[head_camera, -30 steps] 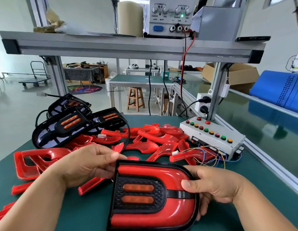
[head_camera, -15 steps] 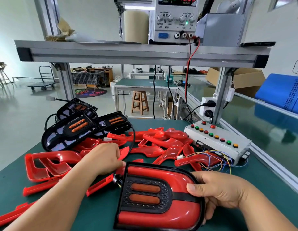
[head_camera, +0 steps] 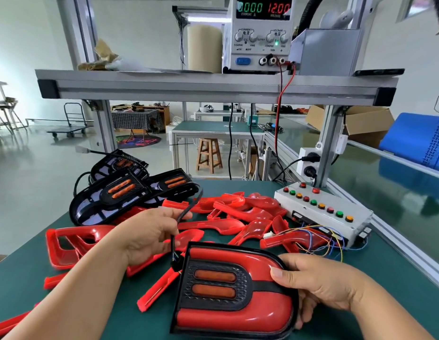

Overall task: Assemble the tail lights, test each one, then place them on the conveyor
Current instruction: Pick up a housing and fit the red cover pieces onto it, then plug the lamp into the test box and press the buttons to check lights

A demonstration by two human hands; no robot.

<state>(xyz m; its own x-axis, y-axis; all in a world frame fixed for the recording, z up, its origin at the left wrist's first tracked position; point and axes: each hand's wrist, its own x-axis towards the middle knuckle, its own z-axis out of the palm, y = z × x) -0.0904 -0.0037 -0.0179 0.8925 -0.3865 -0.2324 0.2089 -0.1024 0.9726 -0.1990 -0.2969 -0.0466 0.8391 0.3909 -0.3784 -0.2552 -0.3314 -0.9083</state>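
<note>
Tail light (head_camera: 228, 315) sits gripped at its rounded end by right hand (head_camera: 319, 288); left hand (head_camera: 149, 236) pinches its cable (head_camera: 189, 209). Lenses (head_camera: 253, 212) crowd just beyond both grips; button box (head_camera: 321, 213) lies beyond those.

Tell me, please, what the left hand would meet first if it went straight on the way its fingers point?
Most likely the lenses, the loose red pile lying just beyond it. The left hand, pinching the cable, points right and slightly away from the person; depth is unclear.
</note>
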